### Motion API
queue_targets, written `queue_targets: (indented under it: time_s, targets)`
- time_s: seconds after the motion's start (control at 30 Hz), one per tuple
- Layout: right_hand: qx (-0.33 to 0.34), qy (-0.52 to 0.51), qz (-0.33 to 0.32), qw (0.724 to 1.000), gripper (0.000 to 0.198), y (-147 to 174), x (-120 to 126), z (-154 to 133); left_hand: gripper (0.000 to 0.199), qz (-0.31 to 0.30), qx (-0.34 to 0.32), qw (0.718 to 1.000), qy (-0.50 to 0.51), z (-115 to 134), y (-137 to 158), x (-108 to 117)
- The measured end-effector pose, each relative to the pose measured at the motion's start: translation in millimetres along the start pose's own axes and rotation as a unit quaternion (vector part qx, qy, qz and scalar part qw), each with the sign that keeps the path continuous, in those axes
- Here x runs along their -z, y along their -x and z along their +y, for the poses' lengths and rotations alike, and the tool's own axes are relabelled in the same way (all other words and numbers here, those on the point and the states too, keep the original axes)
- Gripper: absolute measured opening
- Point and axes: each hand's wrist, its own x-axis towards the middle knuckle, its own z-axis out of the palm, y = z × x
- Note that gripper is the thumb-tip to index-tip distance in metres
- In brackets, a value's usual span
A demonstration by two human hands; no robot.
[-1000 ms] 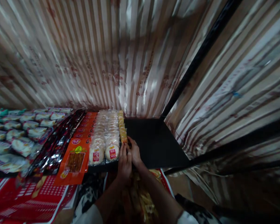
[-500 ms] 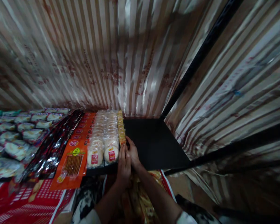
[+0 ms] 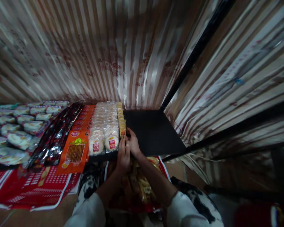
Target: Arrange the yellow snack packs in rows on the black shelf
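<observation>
A narrow row of small yellow snack packets (image 3: 121, 121) runs from the back to the front of the black shelf (image 3: 151, 132). Both hands meet at its front end. My left hand (image 3: 123, 156) presses its closed fingers against the nearest packet from the front. My right hand (image 3: 133, 144) curls round the same packet from the right. Fingers hide most of that packet's lower part. Just left of the hands stand two rows of clear-wrapped round white crackers (image 3: 112, 142), their front packs bearing red labels.
Orange snack bags (image 3: 74, 151), dark shiny packets (image 3: 52, 137) and white oval packs (image 3: 19, 138) fill the shelf's left side. Below are a red basket (image 3: 41, 189) and another holding yellow packets (image 3: 145, 186). A black post (image 3: 191, 66) rises at the shelf's back right corner.
The view has tilted down, so the shelf sits higher in the picture and more of the baskets shows. Both hands stay at the front of the yellow row, with little movement relative to it.
</observation>
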Motion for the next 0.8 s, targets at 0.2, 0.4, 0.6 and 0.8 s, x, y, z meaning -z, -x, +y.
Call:
queue_targets:
  time_s: [0.2, 0.4, 0.6, 0.8]
  targets:
    - [0.012, -0.040, 0.051, 0.998, 0.036, 38.0, 22.8, -15.7, 0.030, -0.038, -0.047, 0.996, -0.073, 4.9, 39.8, 26.2]
    - [0.008, 0.061, -0.042, 0.997, 0.024, 116.3, 63.9, 5.3, 0.033, -0.112, 0.054, 0.962, -0.241, -26.1, 90.5, 38.8]
    - [0.022, 0.174, -0.159, 0.972, 0.028, 175.0, 83.1, 45.0, 0.044, -0.131, 0.163, 0.917, -0.341, -37.9, 126.8, 34.4]
    - [0.027, 0.200, -0.205, 0.958, 0.031, 195.1, 69.4, 53.9, 0.040, -0.126, 0.135, 0.919, -0.348, -37.2, 141.1, 16.4]
